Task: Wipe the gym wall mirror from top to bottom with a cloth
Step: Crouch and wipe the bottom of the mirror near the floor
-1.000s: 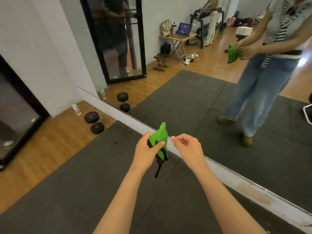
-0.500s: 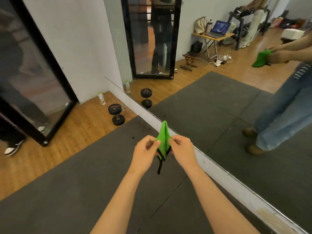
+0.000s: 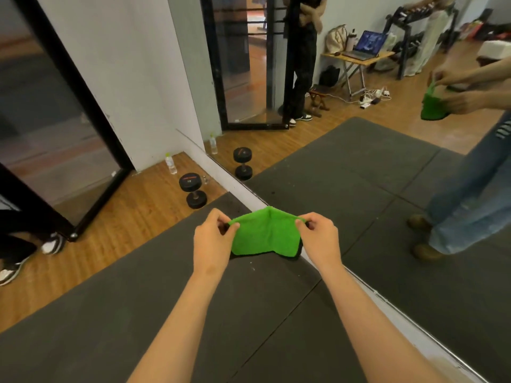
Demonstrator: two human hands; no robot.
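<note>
A green cloth (image 3: 264, 234) with a dark edge is stretched out between both hands at chest height. My left hand (image 3: 213, 241) pinches its left corner and my right hand (image 3: 318, 240) pinches its right corner. The wall mirror (image 3: 373, 175) fills the right side of the view, with its white bottom strip (image 3: 367, 293) running diagonally along the floor. My reflection holding the cloth shows at the mirror's upper right.
A black dumbbell (image 3: 192, 190) and a plastic bottle (image 3: 171, 163) stand on the wooden floor at the mirror's left end. A black-framed glass panel (image 3: 55, 139) leans on the left. Someone's shoes (image 3: 52, 243) show at far left. Dark floor mats (image 3: 138, 313) lie underfoot.
The cloth was bunched upright in my left hand; my right hand took hold of it and both hands pulled it open sideways. The view swung left along the mirror.
</note>
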